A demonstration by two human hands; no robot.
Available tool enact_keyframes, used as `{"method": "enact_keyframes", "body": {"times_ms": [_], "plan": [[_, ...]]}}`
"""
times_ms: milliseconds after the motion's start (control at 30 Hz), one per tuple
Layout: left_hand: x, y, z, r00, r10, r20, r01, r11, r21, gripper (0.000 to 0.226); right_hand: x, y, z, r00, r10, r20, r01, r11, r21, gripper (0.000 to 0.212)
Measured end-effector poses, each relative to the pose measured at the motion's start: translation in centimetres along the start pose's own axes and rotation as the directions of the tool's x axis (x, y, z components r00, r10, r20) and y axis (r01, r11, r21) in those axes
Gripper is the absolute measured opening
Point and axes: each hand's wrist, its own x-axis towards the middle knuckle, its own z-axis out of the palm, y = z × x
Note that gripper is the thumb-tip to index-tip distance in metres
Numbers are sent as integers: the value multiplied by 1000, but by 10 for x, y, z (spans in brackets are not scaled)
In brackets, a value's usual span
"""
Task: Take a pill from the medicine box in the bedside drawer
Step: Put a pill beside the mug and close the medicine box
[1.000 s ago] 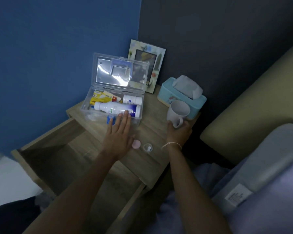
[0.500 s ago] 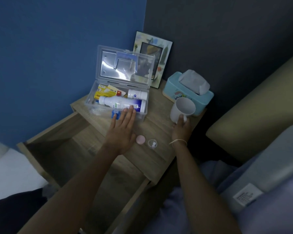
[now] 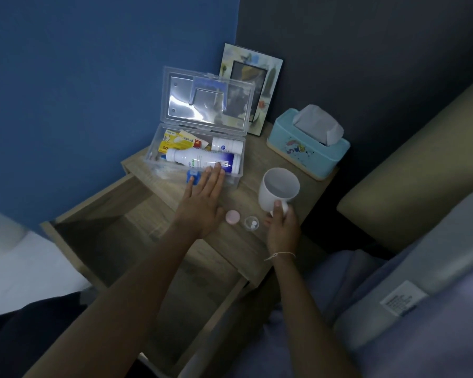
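Note:
A clear plastic medicine box point(image 3: 159, 144) stands on the bedside table with its lid point(image 3: 205, 98) up. Inside lie a white bottle point(image 3: 200, 160), a smaller white bottle point(image 3: 227, 145) and yellow packets point(image 3: 175, 141). My left hand point(image 3: 202, 203) lies flat, fingers spread, with its fingertips at the box's front edge beside a blue clasp point(image 3: 193, 177). My right hand point(image 3: 280, 227) grips the handle of a white mug point(image 3: 279, 189). Between the hands sit a pink cap point(image 3: 232, 216) and a small clear cup with white pills point(image 3: 251, 222).
The wooden drawer point(image 3: 137, 257) is pulled out below the tabletop point(image 3: 254, 159). A picture frame point(image 3: 253, 85) leans on the wall behind the box. A teal tissue box point(image 3: 307, 148) stands at the back right. A bed and pillow lie to the right.
The mug in my right hand has come slightly lower and nearer the table's front. My left hand stays at the box's front edge.

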Motion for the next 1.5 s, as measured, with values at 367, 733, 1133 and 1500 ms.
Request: {"method": "enact_keyframes", "body": {"times_ms": [367,733,1133,1500], "plan": [[0,-1,-1,1000,-5,5,5,1000,-11,80,-19,6,-3,997,-25,70,25,1000,0,29],[-3,3,-12,1000,-8,11,8,1000,0,81,-30,5,-4,978,-167,-122,156,983,-92,33],[-6,-18,-30,980,-36,-196,4,987,-160,67,-13,-66,26,838,-542,-69,526,834,-165,36],[41,-92,-59,901,-399,-171,342,895,-287,61,63,-96,116,908,-85,411,251,895,-369,78]]}}
